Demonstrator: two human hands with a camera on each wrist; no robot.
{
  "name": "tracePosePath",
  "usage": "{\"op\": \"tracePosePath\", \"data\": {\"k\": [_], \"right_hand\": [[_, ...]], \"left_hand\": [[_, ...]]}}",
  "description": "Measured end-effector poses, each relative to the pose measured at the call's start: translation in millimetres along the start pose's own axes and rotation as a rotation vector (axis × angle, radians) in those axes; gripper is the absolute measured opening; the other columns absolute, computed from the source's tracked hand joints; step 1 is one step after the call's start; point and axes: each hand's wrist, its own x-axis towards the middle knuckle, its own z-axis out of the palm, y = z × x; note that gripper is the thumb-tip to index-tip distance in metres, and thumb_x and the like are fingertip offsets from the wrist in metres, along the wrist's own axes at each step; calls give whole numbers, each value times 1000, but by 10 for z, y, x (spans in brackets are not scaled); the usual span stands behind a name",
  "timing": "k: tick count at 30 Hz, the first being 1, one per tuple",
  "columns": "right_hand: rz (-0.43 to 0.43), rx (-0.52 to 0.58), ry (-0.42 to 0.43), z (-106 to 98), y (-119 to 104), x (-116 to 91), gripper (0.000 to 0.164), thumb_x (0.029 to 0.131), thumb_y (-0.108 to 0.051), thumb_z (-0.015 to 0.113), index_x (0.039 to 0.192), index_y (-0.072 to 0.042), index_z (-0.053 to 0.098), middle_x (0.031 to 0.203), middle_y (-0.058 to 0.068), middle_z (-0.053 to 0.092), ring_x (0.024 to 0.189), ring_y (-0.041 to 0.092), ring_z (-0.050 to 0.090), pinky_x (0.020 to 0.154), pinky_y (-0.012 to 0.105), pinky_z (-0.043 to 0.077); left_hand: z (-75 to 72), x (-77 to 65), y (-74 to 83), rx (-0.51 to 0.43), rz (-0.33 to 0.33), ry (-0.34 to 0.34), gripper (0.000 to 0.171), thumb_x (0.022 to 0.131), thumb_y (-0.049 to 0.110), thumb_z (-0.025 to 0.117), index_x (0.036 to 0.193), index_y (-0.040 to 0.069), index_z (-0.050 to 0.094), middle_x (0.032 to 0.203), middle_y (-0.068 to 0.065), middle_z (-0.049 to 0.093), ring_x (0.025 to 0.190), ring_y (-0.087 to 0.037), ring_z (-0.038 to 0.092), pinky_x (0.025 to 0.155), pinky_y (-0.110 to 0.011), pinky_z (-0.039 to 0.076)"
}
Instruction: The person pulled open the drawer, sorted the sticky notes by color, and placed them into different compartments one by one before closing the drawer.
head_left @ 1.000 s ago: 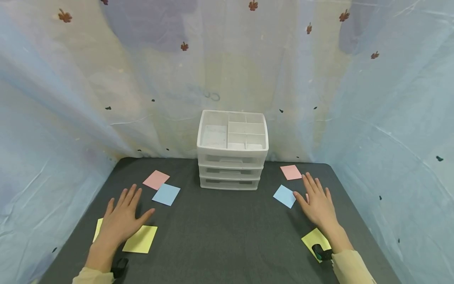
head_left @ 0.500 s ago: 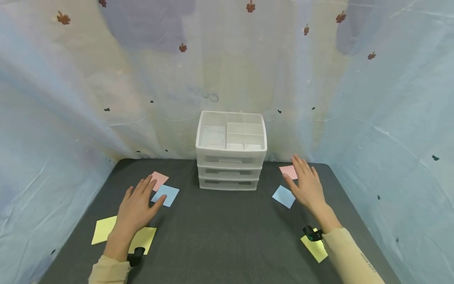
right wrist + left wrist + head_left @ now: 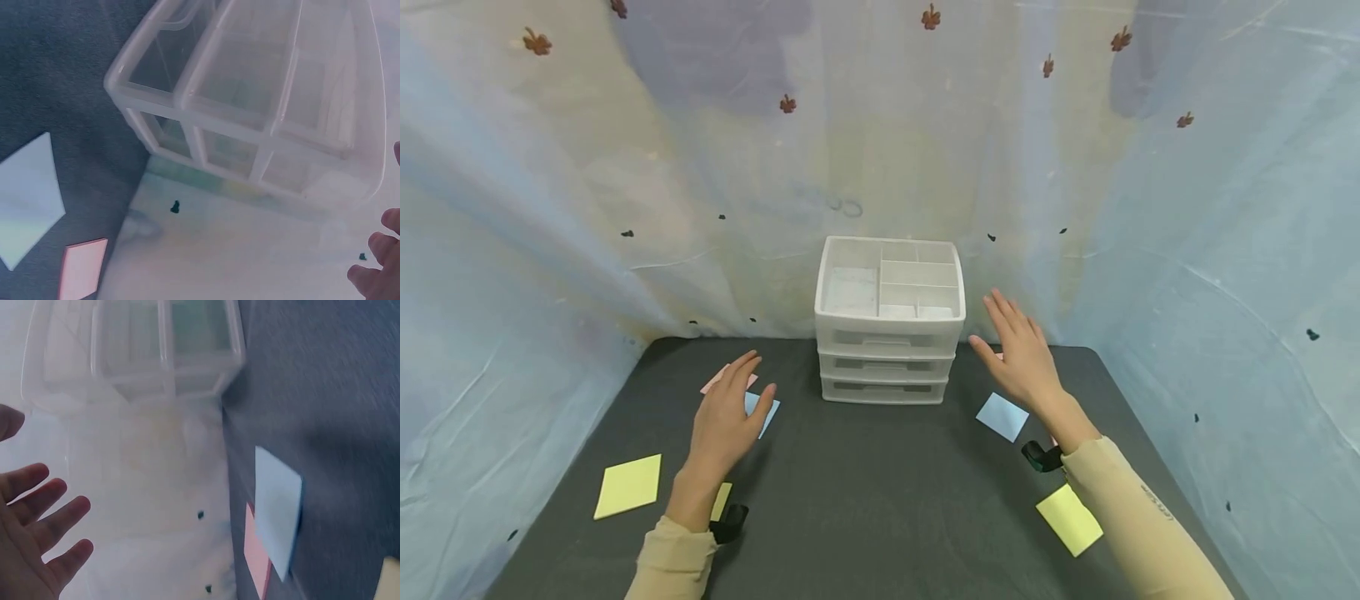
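Note:
A white plastic drawer organizer [image 3: 887, 333] with three drawers and a divided top tray stands at the back of the dark table. My left hand [image 3: 726, 427] is held in the air left of it, fingers spread, overlapping a pink sticky note [image 3: 256, 553] and a blue sticky note [image 3: 277, 506] in the head view. On the other side, my right hand [image 3: 1021, 357] hovers close to the organizer's right edge, its fingers extended. Below that hand lie another blue sticky note [image 3: 1002, 417] and a pink sticky note [image 3: 82, 270], mostly covered in the head view. Both hands hold nothing.
Yellow sticky notes lie nearer the front: one at the left [image 3: 628, 487], one partly behind the left wrist [image 3: 721, 502], one at the right [image 3: 1070, 520]. A patterned curtain [image 3: 700, 167] hangs behind and beside the table [image 3: 865, 500].
Both hands have moved forward and inward toward the organizer, the left going right and the right going left. The organizer and sticky notes stay where they were.

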Motion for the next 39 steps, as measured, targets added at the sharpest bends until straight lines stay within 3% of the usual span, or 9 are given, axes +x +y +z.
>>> {"op": "tracePosePath", "data": {"k": [6,17,23,28,33,39], "right_hand": [[-35,-54,-28,-9,-37,203,76,108,-50,51,167,-11,24,174,9,16,158,39,17,126,63,13],[-48,-108,-87,-25,-88,498,79,108,-53,48,168,-11,19,175,9,13,159,39,15,125,65,12],[-46,-147,-114,-25,-61,607,78,109,-54,44,168,-12,17,175,7,11,159,37,14,125,65,13],[-48,-172,-153,-17,-50,670,79,110,-57,38,169,-12,11,176,5,7,161,33,9,126,63,9],[-69,-218,-181,-8,-52,695,81,110,-59,34,169,-10,7,176,7,4,161,33,5,127,63,6],[-91,-250,-191,20,-64,715,80,110,-60,30,168,-9,7,176,6,1,161,30,2,128,60,5]], "left_hand": [[142,108,171,-99,-2,89,51,100,21,69,144,-1,56,147,-20,55,124,-42,60,94,-62,52],[431,276,539,-356,-88,94,44,104,17,64,144,-1,55,138,-22,56,120,-41,59,92,-60,50],[559,375,697,-526,-121,130,39,104,11,63,139,-3,56,133,-22,58,115,-39,60,90,-60,49],[644,412,808,-635,-169,159,35,105,10,61,137,-3,58,130,-20,62,111,-38,62,86,-44,50],[730,407,898,-769,-245,133,34,107,10,59,138,-3,57,135,-18,63,116,-33,63,86,-22,48],[848,400,1016,-932,-362,101,33,108,11,59,138,-2,58,136,-17,64,119,-31,61,90,-18,48]]}}
